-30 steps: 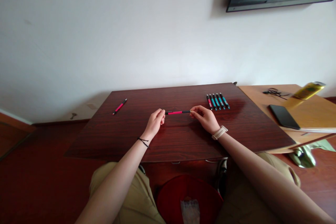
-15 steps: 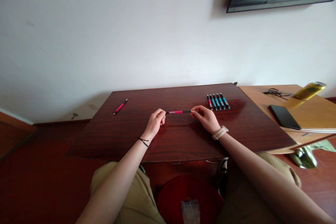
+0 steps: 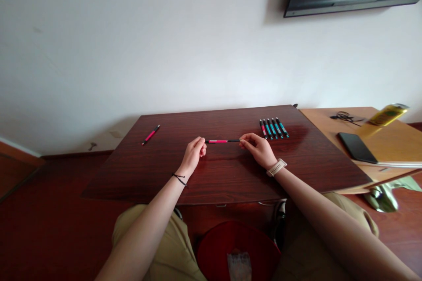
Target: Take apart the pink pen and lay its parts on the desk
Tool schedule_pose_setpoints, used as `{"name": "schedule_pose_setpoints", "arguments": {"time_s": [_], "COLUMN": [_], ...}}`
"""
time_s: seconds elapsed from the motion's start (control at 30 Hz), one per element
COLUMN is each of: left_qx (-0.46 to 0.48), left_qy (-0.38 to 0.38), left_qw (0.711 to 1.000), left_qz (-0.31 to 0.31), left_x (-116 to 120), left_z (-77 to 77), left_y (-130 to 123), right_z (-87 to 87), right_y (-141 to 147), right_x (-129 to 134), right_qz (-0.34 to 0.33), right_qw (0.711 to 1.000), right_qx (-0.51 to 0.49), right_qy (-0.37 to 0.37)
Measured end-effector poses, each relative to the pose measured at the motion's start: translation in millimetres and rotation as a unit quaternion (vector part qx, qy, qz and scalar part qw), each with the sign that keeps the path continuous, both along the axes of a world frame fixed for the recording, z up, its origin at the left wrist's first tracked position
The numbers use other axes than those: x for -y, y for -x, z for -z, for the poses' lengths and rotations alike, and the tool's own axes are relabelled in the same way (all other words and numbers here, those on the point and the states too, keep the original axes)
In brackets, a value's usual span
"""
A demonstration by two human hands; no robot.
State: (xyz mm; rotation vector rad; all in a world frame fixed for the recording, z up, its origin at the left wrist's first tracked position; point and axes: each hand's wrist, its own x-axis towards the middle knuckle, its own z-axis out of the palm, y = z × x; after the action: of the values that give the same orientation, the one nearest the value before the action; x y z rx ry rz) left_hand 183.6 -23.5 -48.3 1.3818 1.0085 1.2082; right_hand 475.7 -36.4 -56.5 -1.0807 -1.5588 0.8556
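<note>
Over the middle of the table, a pink-and-black pen (image 3: 217, 142) lies level between my two hands. My left hand (image 3: 195, 151) pinches its left end, and its fingers are closed. The fingertips of my right hand (image 3: 256, 147) are closed on the pen's black end piece (image 3: 234, 140). A narrow light bit shows where this piece meets the pink barrel; whether they are fully apart I cannot tell. Beyond my right hand is a row of pens, one pink pen (image 3: 263, 129) and several blue pens (image 3: 274, 127). Another pink pen (image 3: 150, 135) rests alone at the left.
The dark wooden table (image 3: 148, 175) stands against the wall. On a lighter side cabinet (image 3: 395, 145) are a phone (image 3: 356, 147), a black cable (image 3: 345, 117) and a yellow can (image 3: 387, 115). Below, between my legs, is a red stool (image 3: 211, 250) with a clear packet (image 3: 239, 266).
The black end piece has come away from the pink barrel at their joint. My left hand has shifted slightly left with the barrel, while my right hand stays nearly in place.
</note>
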Motion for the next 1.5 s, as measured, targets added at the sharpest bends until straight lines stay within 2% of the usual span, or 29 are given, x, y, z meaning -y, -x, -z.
{"name": "schedule_pose_setpoints", "arguments": {"time_s": [0.37, 0.9, 1.5], "left_qx": [0.061, 0.101, 0.099], "left_qy": [0.013, -0.019, -0.015], "left_qw": [0.997, 0.988, 0.991], "left_qz": [-0.047, -0.118, -0.091], "left_x": [-2, -11, -7], "left_z": [-3.7, -9.4, -8.6], "left_y": [2, 14, 8], "right_z": [0.1, 1.4, -1.0], "right_y": [-2, -5, -4], "right_x": [-1, -2, 0], "right_qz": [0.005, 0.017, 0.015], "right_qw": [1.0, 1.0, 1.0], "right_qx": [0.0, -0.003, -0.018], "right_qy": [0.0, -0.005, 0.0]}}
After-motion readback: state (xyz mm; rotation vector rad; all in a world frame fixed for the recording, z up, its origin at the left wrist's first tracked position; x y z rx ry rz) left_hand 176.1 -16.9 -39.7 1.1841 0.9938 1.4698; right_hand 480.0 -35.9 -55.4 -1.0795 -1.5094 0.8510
